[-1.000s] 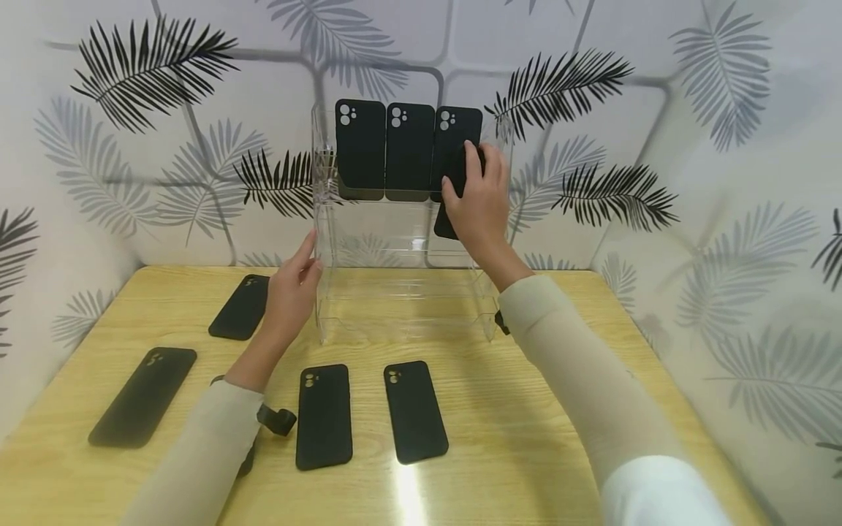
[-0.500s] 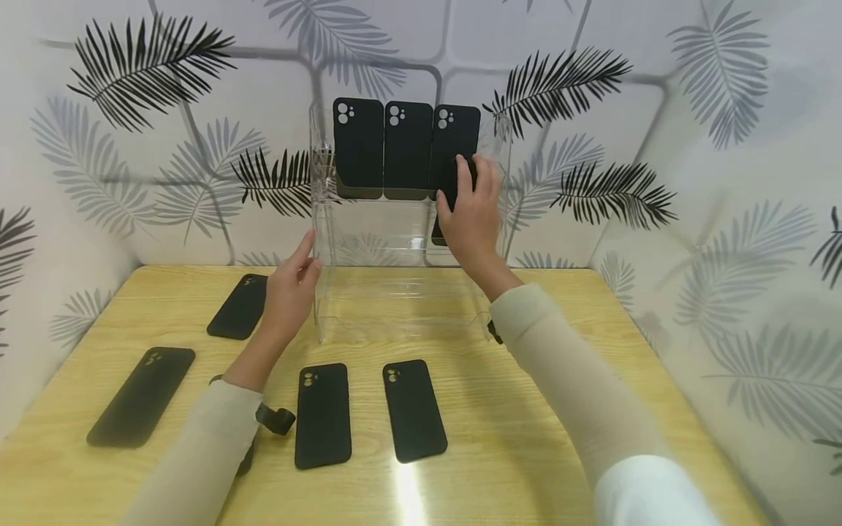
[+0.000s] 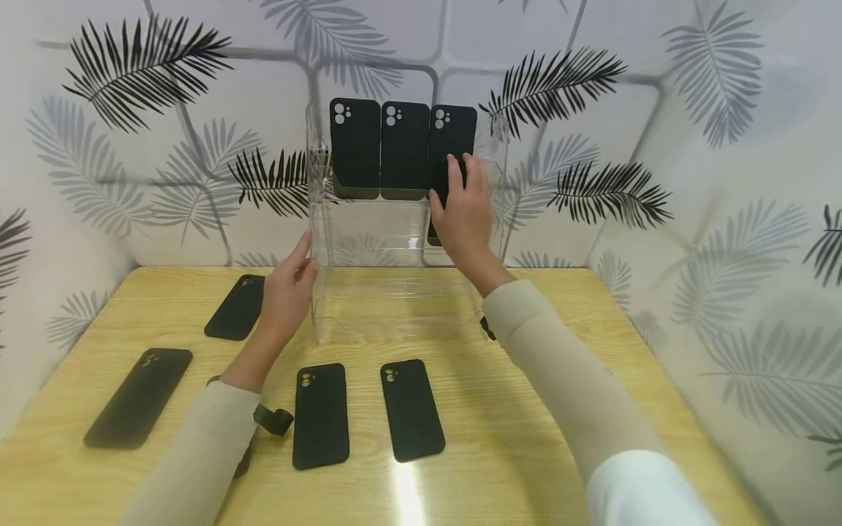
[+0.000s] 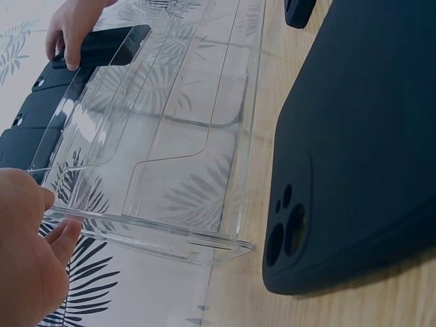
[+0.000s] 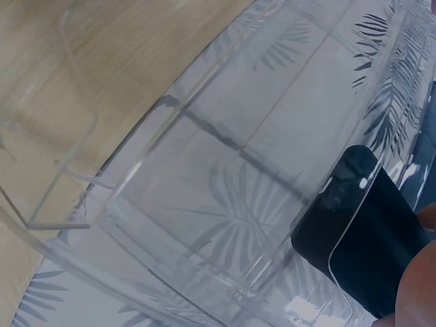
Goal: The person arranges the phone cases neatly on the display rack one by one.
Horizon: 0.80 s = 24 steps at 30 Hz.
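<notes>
A clear acrylic tiered stand is upright at the back of the table. Three black phone cases, left, middle and right, lean side by side on its top tier. My right hand grips another black phone case by its sides, in front of the right-hand one. That case's lower end is behind the clear lip of the tier below, and the hand hides most of it in the head view. My left hand pinches the stand's left side panel between thumb and fingers.
On the wooden table lie more black cases: two in front, left and right, one at far left, and one behind my left wrist. Another is partly under my left forearm. Patterned walls stand behind and beside the table.
My right hand has moved down slightly with the phone case, whose lower end now sits lower at the second tier. The left hand keeps its place on the stand.
</notes>
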Each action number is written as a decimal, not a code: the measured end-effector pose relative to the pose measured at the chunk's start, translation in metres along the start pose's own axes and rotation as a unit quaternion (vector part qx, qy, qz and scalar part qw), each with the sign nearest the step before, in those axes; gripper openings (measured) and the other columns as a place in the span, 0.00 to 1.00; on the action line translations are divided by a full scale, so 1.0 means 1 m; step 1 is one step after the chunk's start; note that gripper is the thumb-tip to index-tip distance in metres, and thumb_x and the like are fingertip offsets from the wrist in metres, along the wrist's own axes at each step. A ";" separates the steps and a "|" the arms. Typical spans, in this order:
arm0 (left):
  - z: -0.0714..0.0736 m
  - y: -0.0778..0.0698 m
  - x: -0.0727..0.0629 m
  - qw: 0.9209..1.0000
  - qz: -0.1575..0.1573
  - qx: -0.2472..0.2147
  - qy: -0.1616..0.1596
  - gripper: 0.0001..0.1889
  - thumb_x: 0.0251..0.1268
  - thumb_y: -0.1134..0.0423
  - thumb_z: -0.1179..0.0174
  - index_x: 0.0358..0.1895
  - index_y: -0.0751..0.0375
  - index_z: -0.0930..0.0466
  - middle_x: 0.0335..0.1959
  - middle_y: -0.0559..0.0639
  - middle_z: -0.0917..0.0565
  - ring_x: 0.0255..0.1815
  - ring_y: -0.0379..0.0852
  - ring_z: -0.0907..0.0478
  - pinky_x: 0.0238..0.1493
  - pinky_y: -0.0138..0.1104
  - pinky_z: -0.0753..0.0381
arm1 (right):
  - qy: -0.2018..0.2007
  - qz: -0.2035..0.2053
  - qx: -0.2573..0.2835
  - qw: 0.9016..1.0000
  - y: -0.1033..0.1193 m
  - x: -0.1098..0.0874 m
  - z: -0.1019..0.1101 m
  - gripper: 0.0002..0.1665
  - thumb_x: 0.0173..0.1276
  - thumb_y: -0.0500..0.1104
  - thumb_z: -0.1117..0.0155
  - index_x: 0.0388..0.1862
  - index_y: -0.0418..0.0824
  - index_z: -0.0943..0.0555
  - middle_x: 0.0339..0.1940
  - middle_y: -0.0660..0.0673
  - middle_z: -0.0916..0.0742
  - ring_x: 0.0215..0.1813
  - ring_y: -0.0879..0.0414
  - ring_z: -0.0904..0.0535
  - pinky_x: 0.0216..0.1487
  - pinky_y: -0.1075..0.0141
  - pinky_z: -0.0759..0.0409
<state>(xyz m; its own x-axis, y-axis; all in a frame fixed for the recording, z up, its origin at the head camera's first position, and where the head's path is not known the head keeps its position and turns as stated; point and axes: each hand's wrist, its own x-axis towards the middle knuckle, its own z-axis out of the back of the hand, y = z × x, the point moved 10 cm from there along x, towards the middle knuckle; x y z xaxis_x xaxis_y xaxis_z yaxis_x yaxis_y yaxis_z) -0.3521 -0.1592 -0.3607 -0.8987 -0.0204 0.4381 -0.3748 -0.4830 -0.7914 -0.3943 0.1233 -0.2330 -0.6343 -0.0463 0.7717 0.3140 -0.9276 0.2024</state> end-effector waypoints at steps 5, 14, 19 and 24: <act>0.001 0.002 0.000 1.000 -0.002 0.000 0.000 0.28 0.81 0.56 0.51 0.79 0.31 0.45 0.75 0.56 0.32 0.69 0.55 0.26 0.66 0.51 0.24 | 0.016 0.003 -0.015 1.000 0.002 -0.001 -0.006 0.36 0.77 0.51 0.41 0.77 0.38 0.36 0.77 0.37 0.33 0.82 0.42 0.44 0.78 0.57 0.37; 0.000 0.002 0.000 1.000 0.001 -0.008 0.001 0.29 0.81 0.58 0.51 0.80 0.36 0.44 0.76 0.52 0.32 0.69 0.55 0.27 0.66 0.52 0.24 | 0.015 0.016 -0.003 1.000 0.005 -0.001 -0.011 0.36 0.77 0.49 0.41 0.77 0.35 0.37 0.77 0.34 0.35 0.82 0.40 0.47 0.79 0.57 0.38; -0.001 0.001 0.000 1.000 0.001 -0.008 0.004 0.28 0.82 0.56 0.52 0.80 0.37 0.45 0.76 0.53 0.32 0.70 0.54 0.27 0.67 0.50 0.25 | 0.020 0.012 -0.011 1.000 0.003 -0.001 -0.014 0.36 0.77 0.48 0.41 0.78 0.35 0.38 0.78 0.34 0.35 0.82 0.40 0.47 0.77 0.56 0.34; 0.000 0.001 0.000 1.000 0.000 -0.001 0.002 0.28 0.82 0.55 0.52 0.80 0.35 0.45 0.75 0.55 0.31 0.69 0.55 0.27 0.67 0.51 0.25 | 0.021 0.017 -0.008 1.000 0.006 0.001 -0.015 0.36 0.77 0.48 0.42 0.78 0.36 0.38 0.78 0.35 0.35 0.83 0.41 0.48 0.75 0.56 0.31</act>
<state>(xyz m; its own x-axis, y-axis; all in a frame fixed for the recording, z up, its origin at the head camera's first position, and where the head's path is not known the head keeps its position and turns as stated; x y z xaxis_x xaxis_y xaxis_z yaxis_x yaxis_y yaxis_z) -0.3528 -0.1601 -0.3611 -0.9000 -0.0167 0.4356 -0.3746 -0.4817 -0.7923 -0.4035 0.1120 -0.2402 -0.6529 -0.0928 0.7517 0.3239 -0.9314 0.1663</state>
